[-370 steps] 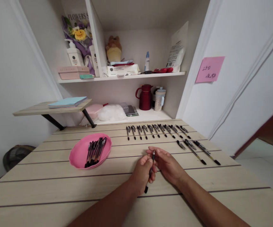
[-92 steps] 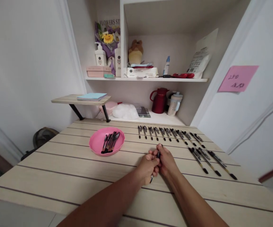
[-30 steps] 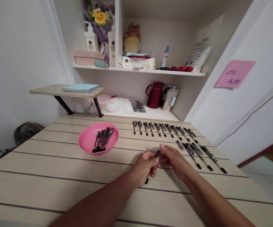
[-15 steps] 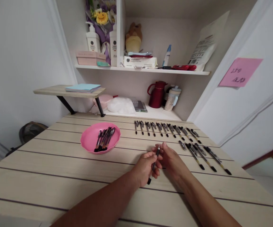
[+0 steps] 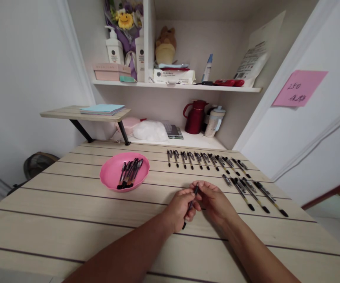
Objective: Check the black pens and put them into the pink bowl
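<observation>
Both my hands meet over the middle of the slatted wooden table (image 5: 70, 220). My left hand (image 5: 179, 208) is closed round the barrel of a black pen (image 5: 190, 206), which stands tilted with its tip end toward me. My right hand (image 5: 215, 202) pinches the pen's upper end with fingertips. A pink bowl (image 5: 111, 173) to the left holds several black pens (image 5: 129, 173). A row of several pens (image 5: 205, 160) lies behind my hands. A shorter row of pens (image 5: 254, 192) lies to the right.
Behind the table is a recess with a red jug (image 5: 195, 116), a white cup (image 5: 214, 121) and a plastic bag (image 5: 150, 131). A shelf (image 5: 176, 86) above carries bottles, boxes and a plush toy. A small side shelf (image 5: 78, 114) holds blue booklets. A pink note (image 5: 298, 87) hangs on the right wall.
My right hand's fingers, stretched beside the pen half a second ago, have closed on its upper end. My left hand keeps its grip on the barrel. The view barely shifted.
</observation>
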Motion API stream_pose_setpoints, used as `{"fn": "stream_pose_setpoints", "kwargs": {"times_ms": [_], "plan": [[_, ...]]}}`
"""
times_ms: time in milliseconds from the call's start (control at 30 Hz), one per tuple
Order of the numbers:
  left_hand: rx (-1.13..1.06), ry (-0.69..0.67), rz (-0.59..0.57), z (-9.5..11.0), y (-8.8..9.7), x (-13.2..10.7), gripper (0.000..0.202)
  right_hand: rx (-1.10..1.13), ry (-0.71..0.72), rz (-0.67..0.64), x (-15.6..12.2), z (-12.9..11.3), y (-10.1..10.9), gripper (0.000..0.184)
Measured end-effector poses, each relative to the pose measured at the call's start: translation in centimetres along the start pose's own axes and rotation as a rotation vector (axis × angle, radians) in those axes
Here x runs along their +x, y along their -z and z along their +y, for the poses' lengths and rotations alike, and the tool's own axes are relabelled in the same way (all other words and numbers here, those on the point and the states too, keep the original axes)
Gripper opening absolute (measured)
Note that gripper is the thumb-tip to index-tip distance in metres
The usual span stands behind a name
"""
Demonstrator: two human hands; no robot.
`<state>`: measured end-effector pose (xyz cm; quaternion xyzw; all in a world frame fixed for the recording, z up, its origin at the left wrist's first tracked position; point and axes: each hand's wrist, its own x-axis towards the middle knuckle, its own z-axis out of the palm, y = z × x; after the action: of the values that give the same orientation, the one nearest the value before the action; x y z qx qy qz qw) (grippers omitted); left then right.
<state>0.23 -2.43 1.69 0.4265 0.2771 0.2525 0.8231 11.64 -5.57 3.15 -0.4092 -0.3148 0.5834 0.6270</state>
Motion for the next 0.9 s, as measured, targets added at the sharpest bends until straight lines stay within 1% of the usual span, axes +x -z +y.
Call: {"fn": "stream_pose_setpoints", "kwargs": {"times_ms": [100,200,267,333,400,467,567,667,733,767,800,867,900], "plan": [[-0.011,-0.002,-0.004,0.1,0.0,0.0,0.018,0.058,-0.018,0.006,-0.1,-0.1,-0.1,0.033],[-0.007,-0.003,0.013,0.1,-0.1,-0.2,0.021,0.025,-0.032,0.001,-0.1,0.0,0.0,0.029],[-0.002,0.004,0.022,0.1,-0.1,-0.2,0.022,0.005,-0.013,-0.007,0.0,0.2,0.2,0.026],[0.000,0.017,0.014,0.1,-0.1,-0.3,0.021,0.048,0.025,0.011,0.2,0.3,0.4,0.025],[0.002,0.026,-0.002,0.2,-0.1,-0.3,0.018,0.117,0.070,0.056,0.5,0.2,0.8,0.024],[0.007,0.027,-0.008,0.2,-0.1,-0.3,0.016,0.152,0.120,0.135,0.9,0.0,1.4,0.022],[0.020,0.032,0.004,0.4,-0.1,-0.3,0.016,0.081,0.198,0.289,1.5,-1.1,3.0,0.023],[0.020,0.044,0.010,0.5,-0.1,-0.4,0.016,-0.149,0.270,0.477,1.7,-3.2,6.1,0.026],[0.015,0.047,0.010,0.6,-0.2,-0.5,0.016,-0.388,0.297,0.597,1.5,-4.7,8.6,0.025],[0.013,0.048,0.010,0.6,-0.2,-0.5,0.016,-0.547,0.296,0.656,1.2,-5.5,9.8,0.023],[0.011,0.049,0.010,0.6,-0.2,-0.5,0.015,-0.760,0.269,0.702,0.8,-6.0,11.0,0.021],[0.008,0.046,0.007,0.5,-0.2,-0.5,0.015,-1.242,0.203,0.734,0.0,-6.7,12.6,0.022],[0.007,0.043,0.003,0.5,-0.2,-0.5,0.015,-1.461,0.173,0.726,-0.4,-6.8,13.1,0.024]]}}
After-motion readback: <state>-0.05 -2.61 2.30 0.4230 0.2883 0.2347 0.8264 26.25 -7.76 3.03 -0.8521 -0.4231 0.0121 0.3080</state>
